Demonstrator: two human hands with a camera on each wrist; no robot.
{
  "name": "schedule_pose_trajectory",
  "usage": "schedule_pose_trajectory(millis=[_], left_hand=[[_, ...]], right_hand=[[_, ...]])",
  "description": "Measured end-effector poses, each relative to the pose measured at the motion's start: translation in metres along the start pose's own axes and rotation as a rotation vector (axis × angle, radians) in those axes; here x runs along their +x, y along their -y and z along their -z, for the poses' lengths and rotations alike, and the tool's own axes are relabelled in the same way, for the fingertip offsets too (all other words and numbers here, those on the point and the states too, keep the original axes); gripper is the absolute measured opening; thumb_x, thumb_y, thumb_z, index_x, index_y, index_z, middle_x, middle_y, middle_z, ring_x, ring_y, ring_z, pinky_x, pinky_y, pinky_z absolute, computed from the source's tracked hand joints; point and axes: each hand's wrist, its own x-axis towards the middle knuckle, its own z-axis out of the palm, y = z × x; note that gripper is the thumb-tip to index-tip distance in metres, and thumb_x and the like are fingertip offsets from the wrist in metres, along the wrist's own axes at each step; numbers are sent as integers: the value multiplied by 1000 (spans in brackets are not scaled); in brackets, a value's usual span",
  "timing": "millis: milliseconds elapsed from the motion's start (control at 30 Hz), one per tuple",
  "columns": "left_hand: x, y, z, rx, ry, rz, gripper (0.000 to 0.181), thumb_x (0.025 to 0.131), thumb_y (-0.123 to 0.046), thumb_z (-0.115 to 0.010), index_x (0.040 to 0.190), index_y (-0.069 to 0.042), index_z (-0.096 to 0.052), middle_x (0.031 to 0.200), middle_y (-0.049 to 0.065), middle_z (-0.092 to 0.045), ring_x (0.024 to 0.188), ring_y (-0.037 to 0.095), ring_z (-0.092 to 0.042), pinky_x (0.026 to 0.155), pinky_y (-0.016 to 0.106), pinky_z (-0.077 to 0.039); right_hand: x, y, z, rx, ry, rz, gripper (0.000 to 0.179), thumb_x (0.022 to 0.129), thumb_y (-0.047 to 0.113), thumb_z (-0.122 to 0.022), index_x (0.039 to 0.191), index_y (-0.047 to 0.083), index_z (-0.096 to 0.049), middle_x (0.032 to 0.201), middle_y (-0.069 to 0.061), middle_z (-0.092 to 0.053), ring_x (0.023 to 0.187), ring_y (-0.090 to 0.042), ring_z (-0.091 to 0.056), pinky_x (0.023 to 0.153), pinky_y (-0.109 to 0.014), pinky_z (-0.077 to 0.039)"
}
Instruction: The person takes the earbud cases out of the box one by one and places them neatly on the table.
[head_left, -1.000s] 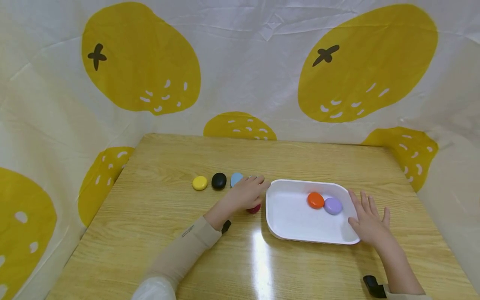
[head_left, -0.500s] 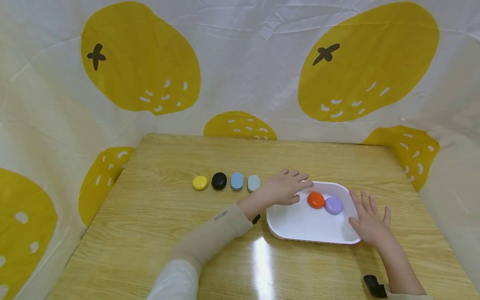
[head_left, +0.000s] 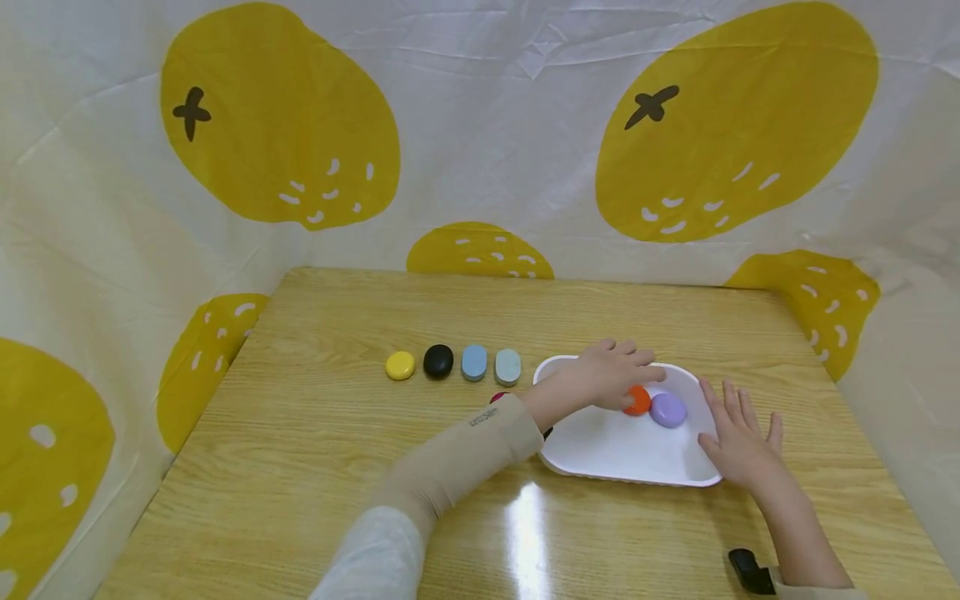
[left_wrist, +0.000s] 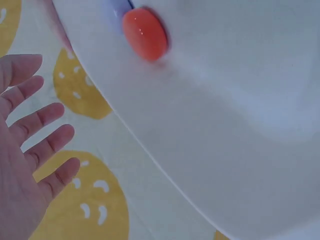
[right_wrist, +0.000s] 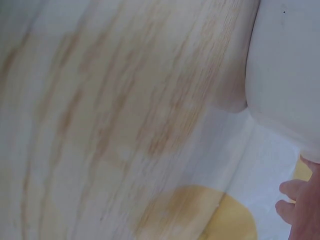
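Observation:
My left hand (head_left: 619, 373) reaches over the white tray (head_left: 622, 473), its fingers straight above the orange stone (head_left: 640, 402), which it partly covers. In the left wrist view the left hand (left_wrist: 30, 150) is spread and holds nothing, and the orange stone (left_wrist: 145, 34) lies apart from it in the tray (left_wrist: 230, 130). A purple stone (head_left: 667, 410) lies right beside the orange one. My right hand (head_left: 738, 442) lies flat on the table at the tray's right rim. Only its fingertips (right_wrist: 299, 205) show in the right wrist view.
A row of stones lies left of the tray: yellow (head_left: 400, 365), black (head_left: 438, 362), blue (head_left: 474, 362), grey-blue (head_left: 507, 366). A red stone (head_left: 498, 397) peeks out behind my left sleeve. The wooden table (head_left: 300, 467) is walled by white cloth with yellow prints (head_left: 285, 117).
My left hand has moved right, from the stones beside the tray over its left rim to the orange stone. The right hand has stayed where it was.

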Motion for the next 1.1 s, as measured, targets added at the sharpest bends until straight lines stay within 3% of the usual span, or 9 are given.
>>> schedule_pose_trajectory(millis=[233, 500, 800, 1100], left_hand=[[19, -17, -9, -5, 59, -13, 51, 92, -39, -47, 139, -44, -27, 148, -15, -19, 134, 8, -20, 108, 34, -20], [37, -26, -24, 30, 98, 1, 53, 92, -39, -47, 139, -46, -24, 148, -15, -18, 135, 7, -17, 109, 33, -19], [41, -32, -53, 206, 3, 27, 46, 91, -39, -48, 134, -42, -32, 137, -17, -34, 125, 6, -30, 100, 23, -27], [41, -37, -56, 278, -44, 93, 36, 95, -33, -40, 131, -37, -35, 134, -15, -37, 126, 5, -31, 97, 21, -29]], right_hand=[[1, 0, 0, -9, -4, 8, 79, 89, 18, -47, 147, 19, 7, 146, -30, 8, 131, -49, 10, 90, -69, 18], [1, 1, 1, -2, -4, 18, 78, 90, 18, -46, 147, 22, 8, 145, -30, 10, 131, -49, 11, 90, -69, 19], [1, 2, 1, -7, 8, 14, 77, 90, 18, -46, 147, 22, 6, 145, -31, 9, 131, -49, 12, 90, -70, 18], [1, 1, 0, -4, -3, 20, 78, 90, 18, -47, 147, 21, 6, 146, -29, 10, 131, -48, 12, 90, -69, 18]])
